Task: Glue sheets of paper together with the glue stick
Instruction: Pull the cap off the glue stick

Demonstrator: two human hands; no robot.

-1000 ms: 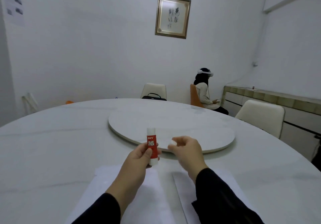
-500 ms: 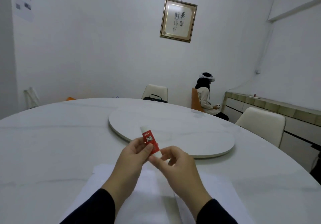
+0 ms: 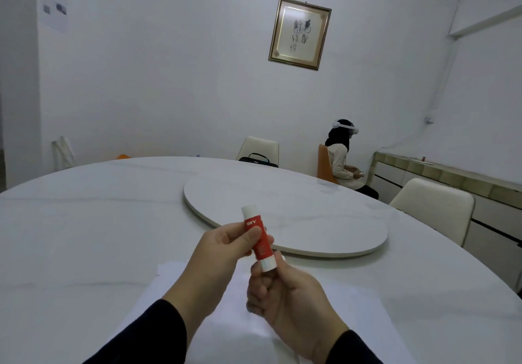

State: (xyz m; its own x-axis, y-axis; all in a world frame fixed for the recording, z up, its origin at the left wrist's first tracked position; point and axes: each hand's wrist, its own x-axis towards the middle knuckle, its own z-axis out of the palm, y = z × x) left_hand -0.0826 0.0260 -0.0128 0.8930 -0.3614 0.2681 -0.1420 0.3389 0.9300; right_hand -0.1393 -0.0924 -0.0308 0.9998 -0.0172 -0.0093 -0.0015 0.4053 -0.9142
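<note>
Two hands, both engaged on one glue stick (image 3: pixel 258 238), lower centre of the frame. Left hand (image 3: pixel 226 246): thumb and fingers curled round the red middle of the barrel, thumb laid across the label. Right hand (image 3: pixel 285 293): thumb and forefinger pinched on the white lower end of the stick, remaining fingers folded into the palm. The stick is held in the air above the table, tilted with its white upper end toward the upper left and its lower end toward the lower right; whether a cap is on cannot be told. Both wrists in dark sleeves (image 3: pixel 158 335), entering from the bottom edge. Beneath the hands, white sheets of paper (image 3: pixel 175 284) lying flat on the near edge of the table, their edges hard to separate against the pale top. One round white marble table (image 3: pixel 84 222), filling the lower half of the frame. One round turntable (image 3: pixel 310 216) at its centre, just beyond the hands. Two cream chairs: one (image 3: pixel 435 208) at right centre, one (image 3: pixel 258 149) behind the table with a black bag (image 3: pixel 258 160) on it. One seated person (image 3: pixel 343 160) in a pale top with a white headset, on an orange chair, right of centre. One low sideboard (image 3: pixel 452 177) along the right wall. One framed calligraphy picture (image 3: pixel 299 33), upper centre. One printed sheet (image 3: pixel 55 3) on the wall, upper left.
</note>
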